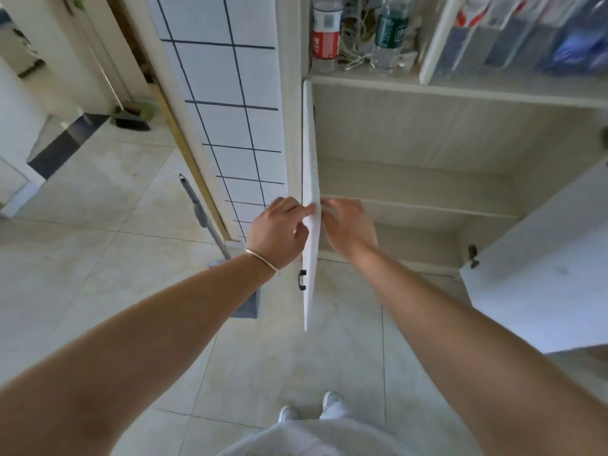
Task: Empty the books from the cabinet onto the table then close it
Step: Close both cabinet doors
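The lower cabinet (418,179) stands open, its pale shelves bare with no books in sight. Its white left door (311,153) points edge-on toward me, a small black handle (302,280) near its lower edge. My left hand (279,232) presses on the door's outer face, fingers curled at the edge. On the inner side, my right hand (348,225) lies against the same door, fingers spread. The white right door (539,271) hangs wide open at the right.
Two bottles (325,31) and several boxes sit on the shelf above. A mop (210,225) leans against the tiled wall (230,103) left of the cabinet. Pale floor tiles (108,258) spread below, with my shoes (329,406) near the bottom.
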